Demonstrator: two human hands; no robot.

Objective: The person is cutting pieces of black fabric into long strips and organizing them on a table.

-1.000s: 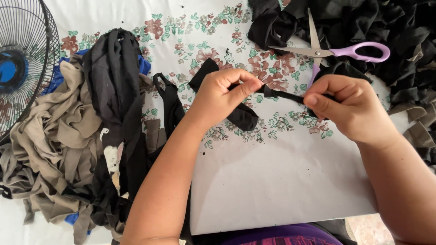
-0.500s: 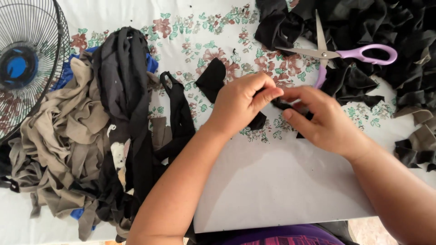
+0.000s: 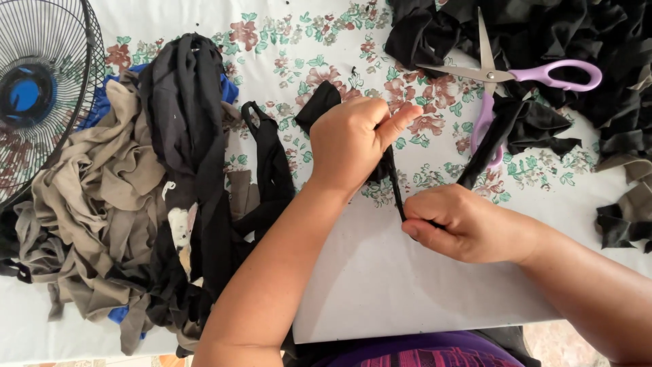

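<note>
A floral-patterned tablecloth (image 3: 326, 41) covers the table in daylight, with a black fan (image 3: 41, 95) standing at left.

Open worktop (image 3: 407, 285) only in the plain white stretch below and between left hand (image 3: 353, 143) and right hand (image 3: 468, 228), with a narrow flowered gap above the left hand. Blocked to the left by a heap of grey and black cloth (image 3: 136, 204) and a fan (image 3: 41, 95) at the edge beyond it. Hemmed in at upper right by open purple-handled scissors (image 3: 502, 75) lying on black fabric scraps (image 3: 584, 41), more scraps (image 3: 625, 217) crowding the right edge.
</note>
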